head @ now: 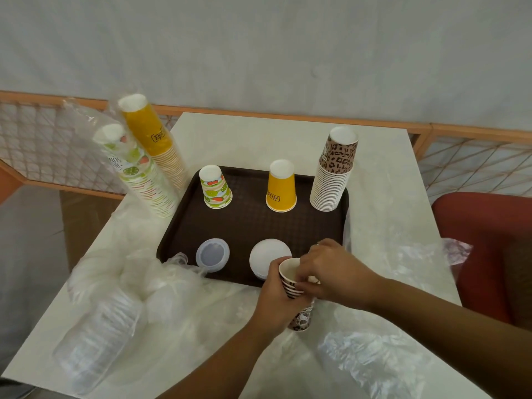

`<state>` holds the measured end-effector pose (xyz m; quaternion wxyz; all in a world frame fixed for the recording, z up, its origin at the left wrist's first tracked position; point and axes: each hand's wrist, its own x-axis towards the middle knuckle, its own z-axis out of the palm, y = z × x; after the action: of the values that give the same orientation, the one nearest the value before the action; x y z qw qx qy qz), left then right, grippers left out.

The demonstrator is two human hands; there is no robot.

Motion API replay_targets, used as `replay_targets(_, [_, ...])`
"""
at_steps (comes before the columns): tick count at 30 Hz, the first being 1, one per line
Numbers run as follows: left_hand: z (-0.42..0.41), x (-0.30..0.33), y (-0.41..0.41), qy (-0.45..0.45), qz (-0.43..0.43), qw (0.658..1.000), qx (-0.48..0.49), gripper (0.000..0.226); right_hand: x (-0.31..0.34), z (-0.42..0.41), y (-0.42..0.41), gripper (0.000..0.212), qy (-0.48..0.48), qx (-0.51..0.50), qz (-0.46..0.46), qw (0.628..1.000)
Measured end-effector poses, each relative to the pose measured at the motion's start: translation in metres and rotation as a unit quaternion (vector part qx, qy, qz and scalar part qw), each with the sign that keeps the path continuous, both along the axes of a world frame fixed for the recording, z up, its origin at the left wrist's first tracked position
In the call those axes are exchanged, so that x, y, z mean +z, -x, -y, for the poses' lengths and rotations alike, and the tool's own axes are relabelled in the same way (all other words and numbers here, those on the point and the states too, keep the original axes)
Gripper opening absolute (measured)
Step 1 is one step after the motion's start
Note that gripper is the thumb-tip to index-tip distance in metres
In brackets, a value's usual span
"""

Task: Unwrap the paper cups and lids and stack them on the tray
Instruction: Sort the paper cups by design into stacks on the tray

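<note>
My left hand grips a short stack of leopard-print cups, mouth up, near the front edge of the brown tray. My right hand pinches the rim of the top cup. On the tray stand a tall upside-down stack of leopard-print cups, a yellow cup and a fruit-print cup. Also on the tray lie a clear lid and a white lid.
Two wrapped sleeves, a yellow cup sleeve and a fruit-print cup sleeve, lean left of the tray. Wrapped clear lids lie front left amid loose plastic wrap. A red chair stands to the right. A wooden lattice rail runs behind the white table.
</note>
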<state>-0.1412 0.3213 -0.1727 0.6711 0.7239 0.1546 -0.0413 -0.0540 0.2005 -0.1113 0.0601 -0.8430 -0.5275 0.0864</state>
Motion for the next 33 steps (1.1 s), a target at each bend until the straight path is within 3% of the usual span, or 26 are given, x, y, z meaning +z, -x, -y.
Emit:
replay_targets(3, [0.000, 0.000, 0.000, 0.009, -0.004, 1.000, 0.012, 0.060, 0.006, 0.003, -0.003, 0.013, -0.062, -0.005, 0.038, 0.997])
replay_targets(7, [0.000, -0.001, 0.000, 0.009, -0.006, 1.000, 0.011, 0.064, 0.015, 0.001, -0.002, 0.027, 0.050, -0.006, 0.012, 0.999])
replay_targets(11, [0.001, -0.001, 0.002, 0.011, 0.005, 1.000, 0.011, 0.065, 0.011, -0.004, 0.004, 0.025, 0.058, -0.012, 0.018, 0.998])
replay_targets(15, [-0.001, 0.000, 0.000, 0.028, -0.004, 0.999, 0.025, 0.060, 0.013, -0.008, 0.001, 0.030, -0.073, -0.032, 0.070, 0.994])
replay_targets(17, [-0.003, 0.000, -0.001, 0.041, -0.018, 0.999, 0.024, 0.059, 0.022, -0.011, -0.003, 0.031, -0.114, -0.068, 0.029, 0.991])
replay_targets(21, [-0.003, 0.001, -0.001, 0.044, -0.021, 0.999, 0.012, 0.065, 0.018, -0.008, -0.026, 0.073, -0.030, -0.179, -0.126, 0.975])
replay_targets(24, [-0.003, 0.002, -0.002, 0.038, -0.017, 0.999, 0.006, 0.069, 0.007, 0.000, -0.035, 0.098, 0.043, -0.131, -0.092, 0.986])
replay_targets(26, [-0.003, 0.002, -0.002, 0.023, -0.015, 1.000, -0.001, 0.069, -0.004, 0.005, -0.036, 0.096, 0.083, -0.096, -0.046, 0.991])
replay_targets(28, [-0.003, -0.001, -0.001, 0.015, -0.005, 1.000, -0.007, 0.066, -0.010, 0.005, -0.040, 0.085, 0.019, -0.114, -0.045, 0.992])
replay_targets(30, [-0.003, -0.003, 0.000, -0.001, 0.004, 1.000, -0.012, 0.064, -0.004, -0.001, -0.055, 0.081, -0.122, -0.133, -0.054, 0.982])
replay_targets(33, [-0.005, -0.004, -0.002, -0.021, -0.013, 1.000, -0.013, 0.069, 0.029, -0.008, -0.093, 0.073, -0.358, -0.214, -0.050, 0.908])
